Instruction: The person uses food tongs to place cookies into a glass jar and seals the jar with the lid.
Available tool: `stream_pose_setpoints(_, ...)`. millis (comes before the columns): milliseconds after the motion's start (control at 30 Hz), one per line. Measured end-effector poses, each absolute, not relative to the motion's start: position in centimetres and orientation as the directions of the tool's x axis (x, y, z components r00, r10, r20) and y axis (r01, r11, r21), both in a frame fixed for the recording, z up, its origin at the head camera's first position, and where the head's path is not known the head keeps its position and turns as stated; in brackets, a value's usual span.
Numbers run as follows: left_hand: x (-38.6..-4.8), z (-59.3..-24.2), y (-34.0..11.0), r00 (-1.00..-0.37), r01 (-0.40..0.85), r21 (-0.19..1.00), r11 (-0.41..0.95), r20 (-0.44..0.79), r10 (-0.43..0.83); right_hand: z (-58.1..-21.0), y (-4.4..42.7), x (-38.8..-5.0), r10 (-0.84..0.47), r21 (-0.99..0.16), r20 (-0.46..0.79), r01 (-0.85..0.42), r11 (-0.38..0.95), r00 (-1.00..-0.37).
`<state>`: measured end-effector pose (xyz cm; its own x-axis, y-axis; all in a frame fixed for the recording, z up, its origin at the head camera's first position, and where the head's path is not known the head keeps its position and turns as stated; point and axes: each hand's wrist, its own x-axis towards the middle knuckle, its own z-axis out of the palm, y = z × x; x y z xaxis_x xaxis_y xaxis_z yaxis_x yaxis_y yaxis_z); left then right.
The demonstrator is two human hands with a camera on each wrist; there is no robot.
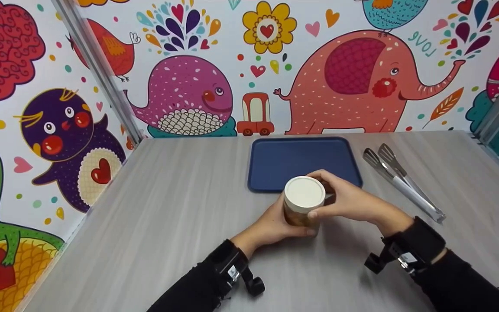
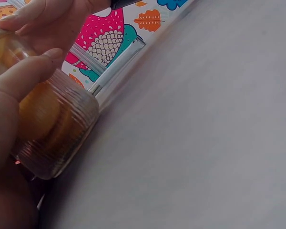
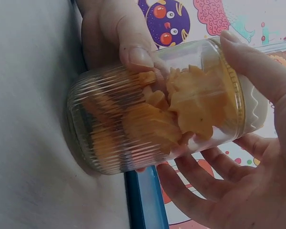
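Note:
A clear glass jar (image 3: 148,109) with a ribbed lower body holds orange-brown, cookie-like pieces (image 3: 195,102). A cream-coloured lid (image 1: 305,192) covers its top. My left hand (image 1: 273,223) grips the lower body, thumb across the near side in the head view. Up at the lid end, my right hand (image 1: 349,197) holds the jar, its thumb at the lid's lower edge and its fingers round the far side. In the left wrist view, the jar (image 2: 52,119) stands between both hands, its base at the tabletop.
Behind the jar lies a blue tray (image 1: 301,162) on the grey wooden table (image 1: 180,195). Metal tongs (image 1: 405,184) lie to the right of the tray. Walls printed with cartoon animals (image 1: 362,82) border the table at the back and sides.

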<state>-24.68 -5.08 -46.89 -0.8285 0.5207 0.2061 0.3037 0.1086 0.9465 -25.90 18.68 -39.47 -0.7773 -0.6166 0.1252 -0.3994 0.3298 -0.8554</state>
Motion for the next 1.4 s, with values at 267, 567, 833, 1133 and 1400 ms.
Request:
stream_pose_setpoints(267, -24.7, -46.8, -5.0, -0.826, 0.293, 0.952, 0.095, 0.202, 0.527, -39.7, 18.7, -26.0, -0.642, -0.897, 0.127, -0.364, 0.25, -0.756)
stream_pose_setpoints(567, -24.7, -46.9, -4.7, -0.82, 0.296, 0.953, 0.065, 0.218, 0.529, -40.2, 18.7, -26.1, -0.634, -0.903, 0.171, -0.377, 0.206, -0.754)
stream_pose_setpoints(833, -24.8, -47.0, -4.8, -0.825, 0.307, 0.948, 0.086, 0.22, 0.521, -40.2, 18.6, -26.2, -0.607, -0.866, 0.185, -0.42, 0.27, -0.773)
stream_pose_setpoints(1133, -24.6, -47.0, -4.9, -0.848, 0.289, 0.95, 0.118, 0.196, 0.492, -39.9, 18.1, -25.8, -0.557, -0.843, 0.209, -0.437, 0.314, -0.804)
stream_pose_setpoints(1400, -24.5, -46.9, -4.9, -0.84, 0.315, 0.945, 0.091, 0.233, 0.491, -39.9, 17.5, -25.4, -0.498, -0.837, 0.209, -0.418, 0.355, -0.842)
